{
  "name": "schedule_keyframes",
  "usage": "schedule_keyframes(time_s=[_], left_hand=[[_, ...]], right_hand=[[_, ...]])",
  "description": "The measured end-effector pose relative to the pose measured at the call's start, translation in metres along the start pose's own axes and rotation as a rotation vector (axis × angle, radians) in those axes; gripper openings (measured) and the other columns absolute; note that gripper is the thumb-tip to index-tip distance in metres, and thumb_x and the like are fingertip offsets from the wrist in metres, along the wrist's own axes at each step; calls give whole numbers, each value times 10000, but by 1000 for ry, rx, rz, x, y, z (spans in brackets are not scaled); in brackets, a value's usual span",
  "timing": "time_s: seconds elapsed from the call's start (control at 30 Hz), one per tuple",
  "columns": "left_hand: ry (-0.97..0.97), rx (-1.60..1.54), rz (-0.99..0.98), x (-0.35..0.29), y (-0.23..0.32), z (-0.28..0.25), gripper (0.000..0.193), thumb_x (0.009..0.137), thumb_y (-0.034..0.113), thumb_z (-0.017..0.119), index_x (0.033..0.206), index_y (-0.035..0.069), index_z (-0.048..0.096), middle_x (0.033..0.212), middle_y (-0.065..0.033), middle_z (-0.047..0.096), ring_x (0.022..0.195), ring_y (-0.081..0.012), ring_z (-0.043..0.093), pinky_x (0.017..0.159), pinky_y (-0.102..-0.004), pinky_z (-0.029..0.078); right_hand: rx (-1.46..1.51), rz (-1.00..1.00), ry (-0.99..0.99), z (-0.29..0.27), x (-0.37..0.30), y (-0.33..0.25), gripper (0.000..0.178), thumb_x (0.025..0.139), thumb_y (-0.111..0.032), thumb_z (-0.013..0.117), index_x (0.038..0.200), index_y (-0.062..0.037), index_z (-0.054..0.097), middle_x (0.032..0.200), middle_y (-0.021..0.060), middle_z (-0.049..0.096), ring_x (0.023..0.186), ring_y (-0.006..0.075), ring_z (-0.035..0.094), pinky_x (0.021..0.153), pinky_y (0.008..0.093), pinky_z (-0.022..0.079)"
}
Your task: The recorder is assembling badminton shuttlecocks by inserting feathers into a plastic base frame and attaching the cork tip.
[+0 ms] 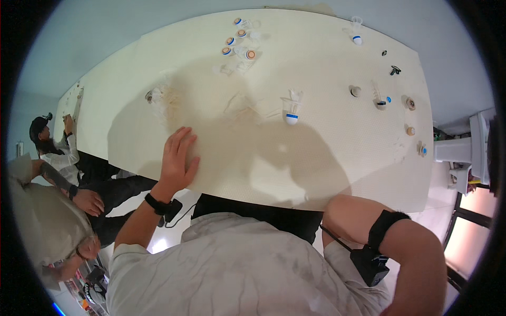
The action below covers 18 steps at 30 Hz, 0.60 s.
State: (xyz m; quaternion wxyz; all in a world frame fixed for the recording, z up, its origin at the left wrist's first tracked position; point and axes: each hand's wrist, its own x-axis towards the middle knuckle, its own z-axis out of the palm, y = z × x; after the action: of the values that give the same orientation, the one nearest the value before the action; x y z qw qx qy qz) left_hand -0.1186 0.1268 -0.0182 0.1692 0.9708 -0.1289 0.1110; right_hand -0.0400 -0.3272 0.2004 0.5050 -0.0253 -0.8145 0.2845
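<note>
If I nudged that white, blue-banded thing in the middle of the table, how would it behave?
The white, blue-banded thing might roll or swivel, since its near end looks rounded. It is probably light, being small and plastic-looking. The clear part beyond the band looks thin, so it may flex or crack.

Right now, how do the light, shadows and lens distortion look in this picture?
In the head view: broad shadows darken the table around the left hand; a bright glare spot sits on the floor near the left forearm; the table's far edge bows, with black corners; the pale strands blend into the tabletop.
</note>
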Motion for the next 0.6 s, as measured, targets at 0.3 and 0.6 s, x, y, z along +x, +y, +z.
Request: schedule_keyframes(time_s=[0.3, 0.6], left_hand=[[-51, 67, -29, 3, -2, 0, 523, 819, 86, 625, 1327, 4, 528, 1475, -240, 464, 1386, -458, 412, 1159, -540, 299], [313, 292, -127, 32, -62, -3, 758, 892, 279, 728, 1526, 21, 402, 1604, -228, 338, 1509, -440, 244, 1206, -558, 211]], right_hand=[[32, -57, 226, -9, -18, 27, 375, 978, -357, 606, 1130, -20, 668, 1091, 95, 695, 962, 332, 665, 827, 547, 557], [73, -80, 309, -25, -31, 29, 364, 981, -358, 600, 1110, -24, 662, 1071, 93, 689, 944, 325, 658, 816, 542, 551]])
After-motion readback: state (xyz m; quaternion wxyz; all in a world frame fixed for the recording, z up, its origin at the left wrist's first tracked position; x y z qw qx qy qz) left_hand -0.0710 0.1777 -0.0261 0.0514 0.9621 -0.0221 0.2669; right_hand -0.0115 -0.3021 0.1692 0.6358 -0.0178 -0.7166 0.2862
